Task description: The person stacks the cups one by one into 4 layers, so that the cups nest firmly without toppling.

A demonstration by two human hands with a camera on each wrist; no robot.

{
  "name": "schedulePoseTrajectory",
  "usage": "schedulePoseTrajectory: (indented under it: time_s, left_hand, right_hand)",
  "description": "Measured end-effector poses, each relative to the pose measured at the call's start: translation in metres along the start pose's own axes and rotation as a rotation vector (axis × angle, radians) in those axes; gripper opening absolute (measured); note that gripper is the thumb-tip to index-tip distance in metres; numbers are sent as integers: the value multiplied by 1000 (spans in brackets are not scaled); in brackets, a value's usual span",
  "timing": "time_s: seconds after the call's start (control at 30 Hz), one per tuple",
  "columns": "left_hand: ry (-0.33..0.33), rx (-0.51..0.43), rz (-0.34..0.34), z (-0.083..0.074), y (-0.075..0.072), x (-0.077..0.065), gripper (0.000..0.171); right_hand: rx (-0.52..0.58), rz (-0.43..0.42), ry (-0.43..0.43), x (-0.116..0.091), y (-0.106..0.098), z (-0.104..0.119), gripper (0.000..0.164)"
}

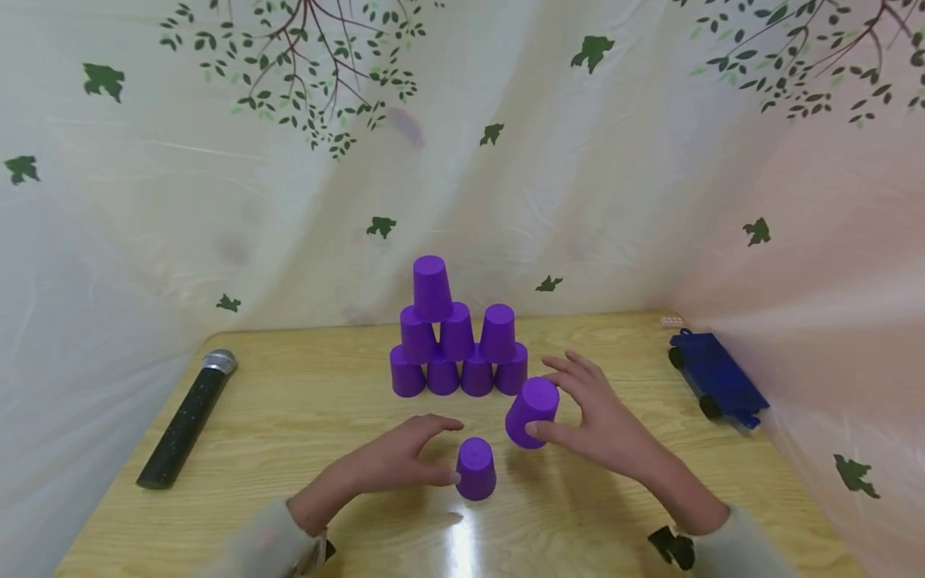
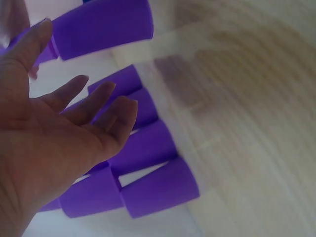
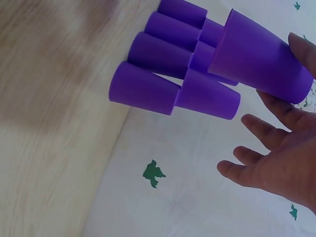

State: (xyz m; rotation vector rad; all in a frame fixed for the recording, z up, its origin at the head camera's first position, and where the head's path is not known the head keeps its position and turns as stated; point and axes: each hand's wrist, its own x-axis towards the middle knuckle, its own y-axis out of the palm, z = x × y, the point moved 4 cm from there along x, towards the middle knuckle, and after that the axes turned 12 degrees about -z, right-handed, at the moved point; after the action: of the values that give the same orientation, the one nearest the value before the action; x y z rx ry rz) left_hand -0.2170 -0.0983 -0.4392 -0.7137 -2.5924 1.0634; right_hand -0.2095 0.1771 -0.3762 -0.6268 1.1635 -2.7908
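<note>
My right hand (image 1: 603, 421) pinches an upside-down purple cup (image 1: 533, 411) between thumb and fingers; the cup is slightly tilted and held above the table. In the right wrist view this cup (image 3: 261, 59) has its rim toward the stacked cups. Another purple cup (image 1: 475, 470) stands upside down on the table near me. Beside it is my left hand (image 1: 390, 457), fingers spread and relaxed, thumb tip at the cup's left side; whether it touches cannot be told. Beyond both hands rises a pyramid of purple cups (image 1: 457, 333): several at the bottom, three in the middle, one on top at left.
A black microphone (image 1: 189, 421) with a silver head lies at the table's left. Near the right edge is a blue toy vehicle (image 1: 718, 377) with black wheels. A pale curtain (image 1: 462, 185) with printed leaves hangs behind the wooden table (image 1: 303, 385).
</note>
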Motion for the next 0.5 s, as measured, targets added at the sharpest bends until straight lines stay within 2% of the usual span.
schedulePoseTrajectory:
  time_s: [0.3,0.5]
  left_hand:
    - [65,3,-26,2,25,8,73]
    - [101,3,-66,4,32,10,70]
  right_hand:
    - [24,12,-5,15,-5,4,52]
    - [14,8,-20,27,-12,10,57]
